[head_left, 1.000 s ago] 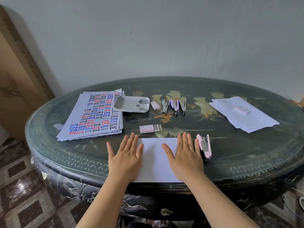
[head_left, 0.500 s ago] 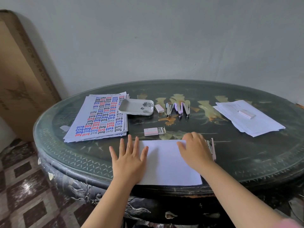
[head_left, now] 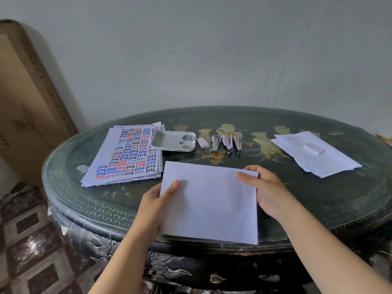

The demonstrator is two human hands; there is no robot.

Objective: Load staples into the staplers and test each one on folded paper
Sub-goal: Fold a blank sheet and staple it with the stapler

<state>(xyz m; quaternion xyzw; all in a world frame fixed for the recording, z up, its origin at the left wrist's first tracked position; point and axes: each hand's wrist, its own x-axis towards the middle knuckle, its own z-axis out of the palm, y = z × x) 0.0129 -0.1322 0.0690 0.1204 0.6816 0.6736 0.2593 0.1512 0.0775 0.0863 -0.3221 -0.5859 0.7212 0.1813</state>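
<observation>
Three staplers (head_left: 215, 143) (head_left: 228, 143) (head_left: 238, 143), two boxes (head_left: 202, 142) (head_left: 314, 149), one tray (head_left: 167, 141)

Dark oval table (head_left: 318, 209): printed sheets (head_left: 127, 153) at 10 o'clock, white tray (head_left: 167, 141) at 11, small box (head_left: 202, 142) and three staplers (head_left: 228, 143) at 12, paper pile (head_left: 314, 160) at 2.

I hold folded paper (head_left: 210, 200) by both side edges: left hand (head_left: 157, 206) thumb on top, right hand (head_left: 267, 192) pinching far corner. Three staplers (head_left: 228, 143) behind, near tray (head_left: 167, 141).

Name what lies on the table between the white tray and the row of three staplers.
A small pale box lies between the white tray and the three staplers, as the head view shows.
</observation>
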